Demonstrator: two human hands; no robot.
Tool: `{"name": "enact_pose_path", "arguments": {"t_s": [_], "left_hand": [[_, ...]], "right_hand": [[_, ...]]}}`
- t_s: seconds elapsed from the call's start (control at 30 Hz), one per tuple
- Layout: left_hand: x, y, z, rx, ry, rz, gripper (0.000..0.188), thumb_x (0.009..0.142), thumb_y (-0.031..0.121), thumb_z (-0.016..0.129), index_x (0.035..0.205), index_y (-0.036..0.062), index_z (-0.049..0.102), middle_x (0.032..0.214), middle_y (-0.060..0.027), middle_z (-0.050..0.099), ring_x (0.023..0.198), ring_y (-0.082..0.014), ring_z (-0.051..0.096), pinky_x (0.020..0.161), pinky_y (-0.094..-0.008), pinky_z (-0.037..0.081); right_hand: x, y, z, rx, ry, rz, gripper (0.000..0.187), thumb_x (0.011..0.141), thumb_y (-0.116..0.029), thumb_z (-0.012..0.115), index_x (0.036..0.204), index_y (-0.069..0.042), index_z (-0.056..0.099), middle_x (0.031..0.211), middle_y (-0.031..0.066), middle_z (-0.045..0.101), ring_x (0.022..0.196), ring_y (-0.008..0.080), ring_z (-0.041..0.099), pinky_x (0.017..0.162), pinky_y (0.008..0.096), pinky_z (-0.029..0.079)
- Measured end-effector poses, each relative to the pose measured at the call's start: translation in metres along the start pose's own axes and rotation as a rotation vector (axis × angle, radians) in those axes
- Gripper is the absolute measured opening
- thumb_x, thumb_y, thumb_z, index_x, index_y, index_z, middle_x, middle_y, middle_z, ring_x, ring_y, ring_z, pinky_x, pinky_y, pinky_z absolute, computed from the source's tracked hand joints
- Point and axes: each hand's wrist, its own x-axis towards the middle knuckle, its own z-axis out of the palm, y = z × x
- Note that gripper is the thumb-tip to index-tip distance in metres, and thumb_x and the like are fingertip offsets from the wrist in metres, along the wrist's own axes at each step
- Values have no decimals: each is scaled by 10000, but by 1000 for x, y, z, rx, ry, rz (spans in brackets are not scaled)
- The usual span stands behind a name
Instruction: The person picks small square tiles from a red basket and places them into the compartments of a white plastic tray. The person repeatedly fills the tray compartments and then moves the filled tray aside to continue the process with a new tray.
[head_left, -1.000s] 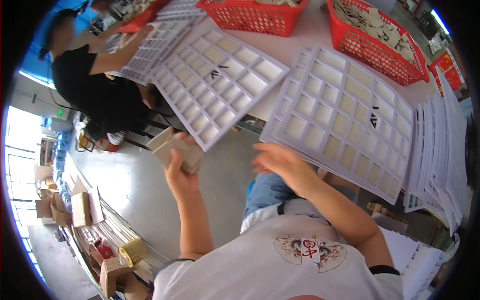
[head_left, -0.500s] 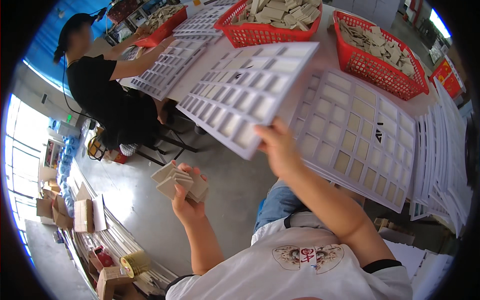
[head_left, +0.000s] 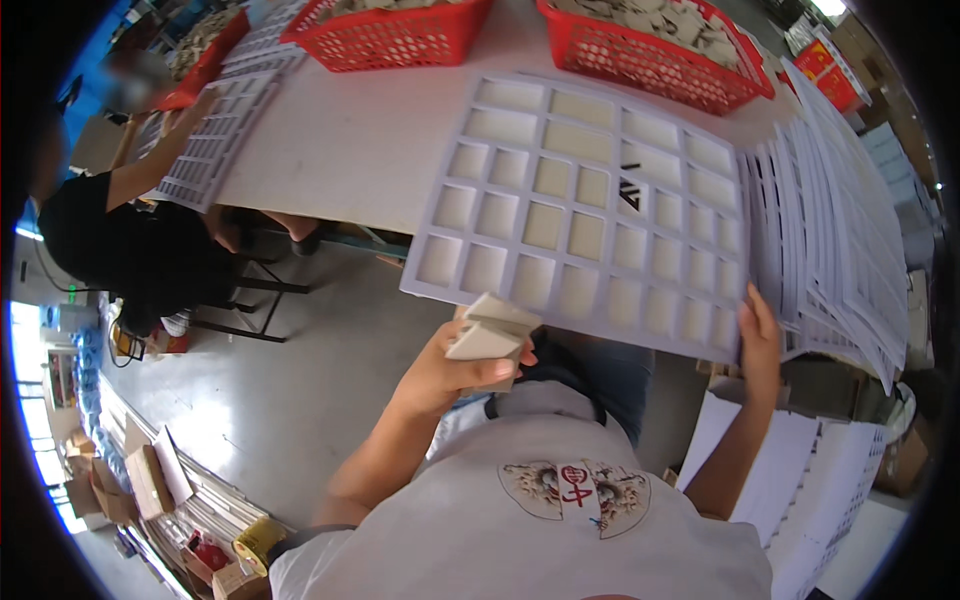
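My left hand (head_left: 440,368) is closed around several flat beige tiles (head_left: 490,335), some fanned apart, just off the near edge of a white gridded board. This board (head_left: 520,215) lies on the near side of the table; it has rectangular recesses, some cream-toned, and a black mark right of its middle. My right hand (head_left: 760,335) has its fingers at the board's right near corner and grips that edge; part of the grip is hidden.
Two red baskets (head_left: 400,40) (head_left: 650,65) of beige pieces stand on the white table (head_left: 340,130). A leaning stack of white boards (head_left: 830,230) is right. At left a co-worker in black (head_left: 110,240) reaches over another gridded board (head_left: 215,140).
The raised board in my right hand has come over to the right and down onto the others. My left hand with the tiles is now close to its near edge. The view has shifted right.
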Motion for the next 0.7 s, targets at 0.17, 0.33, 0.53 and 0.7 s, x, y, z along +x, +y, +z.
{"name": "enact_pose_path", "arguments": {"t_s": [0.17, 0.33, 0.53, 0.7], "left_hand": [[30, -21, 31, 85, -87, -275, 507, 747, 210, 821, 1164, -1, 623, 1007, -91, 677, 954, -197, 656, 802, -319, 514], [35, -21, 37, 203, -120, -311, 468, 751, 190, 835, 1154, 36, 654, 990, -44, 685, 953, -153, 644, 803, -296, 507], [28, -29, 17, 169, -79, -386, 443, 826, 165, 808, 1224, 73, 635, 1067, 8, 647, 1003, -91, 579, 867, -265, 476], [21, -41, 8, 165, -55, -319, 421, 817, 140, 814, 1193, 66, 641, 1052, -6, 654, 979, -84, 587, 844, -250, 493]], "right_hand": [[-11, -96, 50, 307, -136, -249, 307, 937, -165, 636, 1227, -65, 647, 1165, 78, 642, 1030, 180, 590, 879, 316, 450], [-8, -158, 90, 361, -724, -451, 287, 853, -36, 687, 1139, -38, 682, 975, 10, 676, 860, 104, 575, 743, 261, 459], [7, -163, 120, 586, -502, -105, 133, 906, -13, 632, 1035, -8, 663, 841, 34, 649, 711, 83, 582, 634, 247, 488], [1, -172, 156, 608, -481, -49, 128, 904, -8, 625, 1031, -4, 607, 785, 49, 623, 653, 92, 596, 538, 262, 490]]}}
